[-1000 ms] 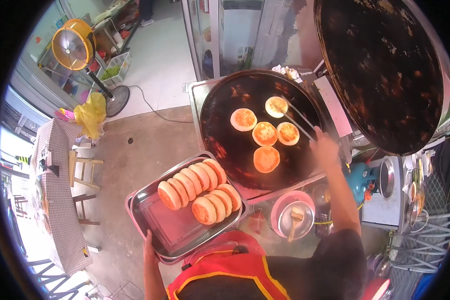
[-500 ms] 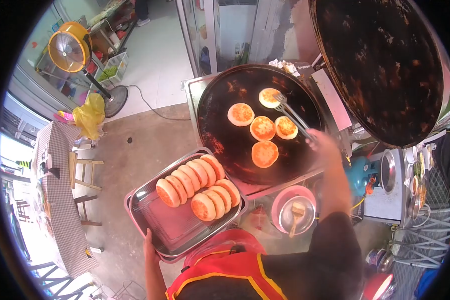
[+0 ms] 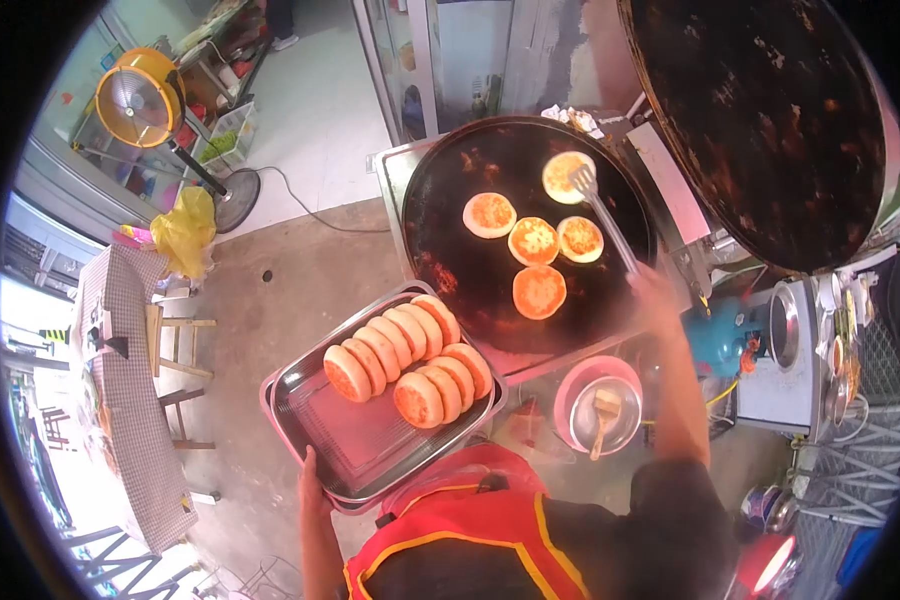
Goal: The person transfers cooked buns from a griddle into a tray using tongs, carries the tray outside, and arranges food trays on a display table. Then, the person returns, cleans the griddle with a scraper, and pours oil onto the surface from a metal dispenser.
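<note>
R hand point(image 3: 652, 292) closed round the handle end of metal tongs point(image 3: 615, 232), a bit blurred; tongs reach up & left from the grip, slotted tip overlapping the right side of the far bun point(image 3: 562, 177); can't tell if tips pinch it or just lie on top. Four more browned buns point(image 3: 539, 291) sit left of that grip, flat on the dark griddle point(image 3: 440, 215); raised lid point(image 3: 760, 130) is up & right of it. L hand point(image 3: 312, 482) grasps the tray point(image 3: 355, 450) by its near-left edge, fingers underneath hidden; two rows of buns point(image 3: 380, 350) stand on edge up & right of that grip, at the tray's far end.

Risks, as I judge: weight all away from L hand, so tray could tip if nothing props it; end buns could topple into the bare part if it's jolted; tongs set only on one edge, so bun might slip or tear if pulled w/ a weak pinch; R forearm's over hot metal, prob., so a low wrist = burn; brush point(image 3: 602, 415) in bowl below R grip, easily knocked by an elbow.
</note>
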A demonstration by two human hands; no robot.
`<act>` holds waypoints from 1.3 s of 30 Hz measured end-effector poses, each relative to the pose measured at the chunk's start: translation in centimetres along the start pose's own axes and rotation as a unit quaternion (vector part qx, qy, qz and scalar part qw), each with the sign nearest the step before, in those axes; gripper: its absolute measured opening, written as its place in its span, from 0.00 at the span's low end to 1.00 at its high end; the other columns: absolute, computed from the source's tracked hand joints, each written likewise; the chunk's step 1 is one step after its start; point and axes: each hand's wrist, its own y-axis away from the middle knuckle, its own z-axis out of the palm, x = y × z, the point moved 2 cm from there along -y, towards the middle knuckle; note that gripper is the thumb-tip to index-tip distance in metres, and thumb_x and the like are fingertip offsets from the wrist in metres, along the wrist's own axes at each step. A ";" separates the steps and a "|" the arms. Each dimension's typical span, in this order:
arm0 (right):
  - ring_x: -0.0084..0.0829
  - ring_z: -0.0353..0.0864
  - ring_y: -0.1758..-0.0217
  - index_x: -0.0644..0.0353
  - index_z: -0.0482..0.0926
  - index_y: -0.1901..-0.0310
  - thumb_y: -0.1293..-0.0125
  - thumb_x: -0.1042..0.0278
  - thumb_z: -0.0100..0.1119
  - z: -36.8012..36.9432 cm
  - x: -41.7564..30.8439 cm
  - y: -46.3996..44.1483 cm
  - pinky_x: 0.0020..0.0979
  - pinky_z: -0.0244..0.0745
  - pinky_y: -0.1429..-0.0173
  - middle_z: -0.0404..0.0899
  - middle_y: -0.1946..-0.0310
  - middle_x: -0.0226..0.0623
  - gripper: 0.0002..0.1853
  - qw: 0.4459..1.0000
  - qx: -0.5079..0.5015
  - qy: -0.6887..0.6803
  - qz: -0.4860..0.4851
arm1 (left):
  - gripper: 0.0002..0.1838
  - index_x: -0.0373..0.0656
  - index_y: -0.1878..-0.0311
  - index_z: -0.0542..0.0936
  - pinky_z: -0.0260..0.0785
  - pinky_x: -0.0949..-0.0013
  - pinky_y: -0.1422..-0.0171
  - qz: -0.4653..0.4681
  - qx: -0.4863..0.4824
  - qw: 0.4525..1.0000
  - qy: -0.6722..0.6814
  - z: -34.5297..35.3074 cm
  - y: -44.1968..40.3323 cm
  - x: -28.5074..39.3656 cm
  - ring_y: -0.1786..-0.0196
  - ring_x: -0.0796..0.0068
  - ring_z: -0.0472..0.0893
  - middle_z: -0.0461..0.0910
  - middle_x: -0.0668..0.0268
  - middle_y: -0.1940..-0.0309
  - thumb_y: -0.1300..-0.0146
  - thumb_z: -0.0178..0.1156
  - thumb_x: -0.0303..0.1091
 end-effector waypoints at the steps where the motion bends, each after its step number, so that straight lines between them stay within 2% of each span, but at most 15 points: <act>1: 0.21 0.70 0.81 0.58 0.77 0.53 0.48 0.64 0.60 -2.2 0.5 1.5 0.24 0.65 0.76 0.72 0.82 0.32 0.19 0.988 0.029 0.087 -0.123 | 0.32 0.36 0.39 0.58 0.61 0.60 0.41 -0.006 0.012 1.000 -0.003 -0.1 0.2 0.0 0.43 0.62 0.67 0.64 0.58 0.43 0.40 0.52 0.47; 2: 0.27 0.73 0.78 0.57 0.77 0.53 0.49 0.64 0.59 -3.7 0.8 3.3 0.28 0.69 0.72 0.74 0.81 0.36 0.19 0.953 0.058 0.173 -0.244 | 0.32 0.36 0.39 0.58 0.61 0.60 0.41 -0.012 0.023 1.000 -0.006 0.1 0.2 0.1 0.43 0.62 0.66 0.64 0.58 0.43 0.40 0.52 0.47; 5: 0.39 0.76 0.74 0.56 0.75 0.52 0.51 0.64 0.58 -5.9 -0.8 9.4 0.37 0.72 0.68 0.74 0.78 0.42 0.21 0.878 0.122 0.426 -0.181 | 0.33 0.36 0.39 0.57 0.60 0.60 0.40 -0.014 0.003 1.000 -0.019 -0.1 -0.7 -0.1 0.42 0.61 0.66 0.62 0.57 0.41 0.40 0.52 0.49; 8: 0.43 0.76 0.71 0.55 0.72 0.51 0.53 0.66 0.56 -4.8 -1.3 13.5 0.39 0.73 0.68 0.74 0.74 0.41 0.23 0.772 0.124 0.586 -0.216 | 0.34 0.35 0.38 0.56 0.59 0.59 0.39 -0.012 -0.037 0.999 -0.010 -0.1 -1.0 -0.1 0.41 0.60 0.65 0.60 0.55 0.40 0.40 0.52 0.49; 12: 0.41 0.75 0.68 0.53 0.70 0.50 0.54 0.66 0.56 -4.0 1.1 16.1 0.38 0.73 0.69 0.72 0.72 0.40 0.24 0.737 0.107 0.617 -0.253 | 0.36 0.33 0.38 0.55 0.58 0.58 0.38 -0.009 -0.067 0.998 -0.009 -2.4 -3.2 -1.3 0.40 0.59 0.64 0.58 0.54 0.39 0.40 0.51 0.50; 16: 0.46 0.77 0.66 0.56 0.71 0.50 0.51 0.60 0.57 -4.5 -0.2 19.0 0.40 0.73 0.63 0.76 0.67 0.46 0.24 0.813 0.092 0.565 -0.102 | 0.36 0.33 0.38 0.55 0.57 0.58 0.37 -0.005 -0.081 0.997 -0.003 -2.2 -2.9 -1.0 0.40 0.59 0.63 0.58 0.54 0.39 0.40 0.51 0.50; 19: 0.49 0.77 0.62 0.60 0.73 0.53 0.49 0.57 0.55 -5.5 3.1 17.3 0.42 0.71 0.59 0.76 0.67 0.53 0.22 0.886 0.099 0.453 -0.020 | 0.36 0.33 0.38 0.55 0.58 0.58 0.38 0.004 -0.095 0.995 -0.002 -2.0 -3.0 -1.1 0.40 0.59 0.63 0.58 0.54 0.39 0.40 0.51 0.50; 21: 0.50 0.76 0.61 0.61 0.74 0.56 0.48 0.57 0.54 -5.3 9.8 14.3 0.42 0.70 0.58 0.76 0.69 0.55 0.20 0.904 0.062 0.420 -0.051 | 0.37 0.33 0.38 0.54 0.58 0.58 0.38 0.009 -0.105 0.994 0.002 -1.5 -2.7 -1.0 0.40 0.58 0.63 0.58 0.54 0.39 0.41 0.52 0.50; 23: 0.51 0.76 0.60 0.62 0.74 0.56 0.47 0.57 0.53 -3.7 10.4 13.8 0.43 0.70 0.57 0.76 0.70 0.56 0.20 0.924 0.054 0.376 -0.045 | 0.37 0.33 0.38 0.54 0.58 0.58 0.38 0.013 -0.107 0.994 -0.002 -1.2 -2.2 -0.5 0.40 0.59 0.64 0.58 0.54 0.39 0.41 0.52 0.50; 28: 0.51 0.74 0.56 0.61 0.74 0.56 0.45 0.57 0.52 4.3 4.4 13.8 0.42 0.69 0.53 0.75 0.63 0.54 0.19 0.938 0.102 0.332 -0.007 | 0.36 0.33 0.38 0.54 0.58 0.59 0.39 0.004 -0.113 0.993 0.021 -1.7 -2.8 -1.4 0.41 0.59 0.64 0.59 0.54 0.39 0.41 0.52 0.50; 31: 0.54 0.75 0.61 0.60 0.68 0.49 0.45 0.56 0.52 6.0 6.5 9.6 0.45 0.70 0.55 0.76 0.68 0.55 0.24 0.911 0.141 0.385 -0.046 | 0.36 0.33 0.38 0.54 0.59 0.59 0.39 -0.003 -0.112 0.993 0.030 -2.4 -3.0 -1.7 0.41 0.59 0.65 0.59 0.54 0.40 0.40 0.52 0.50; 34: 0.53 0.75 0.59 0.63 0.66 0.47 0.45 0.56 0.52 5.1 5.1 8.9 0.44 0.69 0.53 0.76 0.64 0.56 0.26 0.909 0.135 0.388 -0.065 | 0.36 0.34 0.37 0.53 0.58 0.58 0.38 0.009 -0.101 0.995 0.012 -1.3 -1.9 -1.0 0.41 0.59 0.64 0.59 0.53 0.40 0.40 0.51 0.50; 35: 0.53 0.74 0.58 0.67 0.66 0.47 0.45 0.56 0.53 4.9 1.5 10.9 0.43 0.69 0.52 0.76 0.64 0.56 0.27 0.908 0.108 0.404 -0.007 | 0.36 0.34 0.37 0.53 0.58 0.58 0.38 0.010 -0.090 0.996 0.003 -0.7 -1.3 -0.6 0.41 0.59 0.64 0.59 0.53 0.40 0.40 0.51 0.50; 37: 0.51 0.77 0.58 0.71 0.68 0.51 0.45 0.58 0.53 3.4 0.4 13.5 0.42 0.70 0.53 0.78 0.64 0.52 0.25 0.926 0.127 0.347 -0.074 | 0.37 0.33 0.37 0.53 0.58 0.58 0.38 0.009 -0.079 0.997 0.002 -0.7 -1.1 -0.6 0.40 0.58 0.64 0.59 0.53 0.40 0.40 0.51 0.50; 39: 0.39 0.79 0.73 0.70 0.73 0.59 0.45 0.61 0.54 1.0 2.9 15.0 0.35 0.72 0.67 0.79 0.73 0.41 0.19 0.951 0.091 0.254 -0.149 | 0.37 0.33 0.37 0.52 0.59 0.58 0.38 0.009 -0.084 0.996 0.014 -1.2 -1.9 -1.2 0.40 0.58 0.64 0.59 0.52 0.40 0.40 0.51 0.50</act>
